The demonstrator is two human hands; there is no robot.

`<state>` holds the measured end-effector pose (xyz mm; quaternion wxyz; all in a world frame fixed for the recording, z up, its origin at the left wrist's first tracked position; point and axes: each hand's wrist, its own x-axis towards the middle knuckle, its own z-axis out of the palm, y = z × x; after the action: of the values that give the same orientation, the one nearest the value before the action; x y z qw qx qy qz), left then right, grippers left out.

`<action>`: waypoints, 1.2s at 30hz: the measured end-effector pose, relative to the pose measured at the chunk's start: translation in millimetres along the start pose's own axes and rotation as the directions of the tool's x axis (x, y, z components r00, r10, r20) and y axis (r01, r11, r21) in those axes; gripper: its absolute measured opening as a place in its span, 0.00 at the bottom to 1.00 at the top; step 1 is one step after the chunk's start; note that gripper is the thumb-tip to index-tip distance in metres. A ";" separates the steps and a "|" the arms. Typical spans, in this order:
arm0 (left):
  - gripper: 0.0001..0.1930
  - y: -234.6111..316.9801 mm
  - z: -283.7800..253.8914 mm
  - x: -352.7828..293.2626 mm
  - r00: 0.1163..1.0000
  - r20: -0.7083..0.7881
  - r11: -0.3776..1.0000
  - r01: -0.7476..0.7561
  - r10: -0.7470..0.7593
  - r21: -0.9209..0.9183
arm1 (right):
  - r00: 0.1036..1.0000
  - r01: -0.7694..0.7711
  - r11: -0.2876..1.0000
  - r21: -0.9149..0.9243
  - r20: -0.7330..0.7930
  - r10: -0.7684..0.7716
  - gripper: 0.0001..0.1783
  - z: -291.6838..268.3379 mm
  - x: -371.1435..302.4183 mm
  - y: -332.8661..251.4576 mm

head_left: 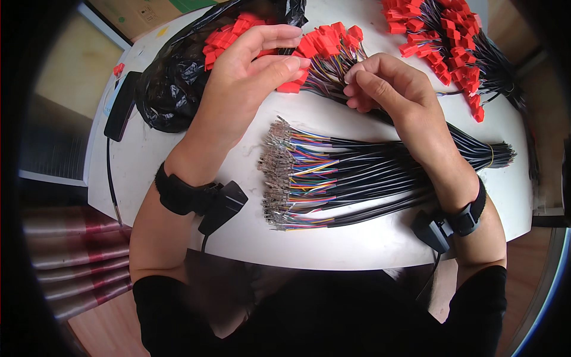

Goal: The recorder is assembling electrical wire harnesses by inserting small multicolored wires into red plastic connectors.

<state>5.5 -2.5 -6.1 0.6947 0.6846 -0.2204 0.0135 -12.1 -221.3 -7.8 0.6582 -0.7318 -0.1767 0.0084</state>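
Note:
My left hand (253, 65) is raised over a heap of red plastic connectors (327, 43), its fingers stretched out and the thumb apart from them. My right hand (395, 89) is closed in a pinch beside the coloured wires (327, 74) behind those connectors. What its fingertips hold, if anything, cannot be made out. Below both hands lies a fanned bundle of black cables (375, 184). Its stripped coloured wires end in metal terminals (276, 178) on the left, and a yellow tie (491, 156) binds the right end.
A black plastic bag (169, 89) at the left partly wraps more red connectors. Another pile of wired red connectors (458, 53) is at the far right. A dark flat device (122, 107) with a cable lies near the left edge of the white table (321, 253).

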 end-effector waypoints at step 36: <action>0.14 1.3 35.6 -20.8 0.880 0.475 0.821 -0.286 0.021 0.493 | 0.834 0.405 0.914 0.006 0.408 -0.372 0.02 36.9 -35.5 -0.7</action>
<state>-23.9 -30.6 -12.8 0.3948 0.8182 -0.4171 -0.0246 -54.6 -195.4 -19.8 0.5658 -0.6888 -0.4528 0.0170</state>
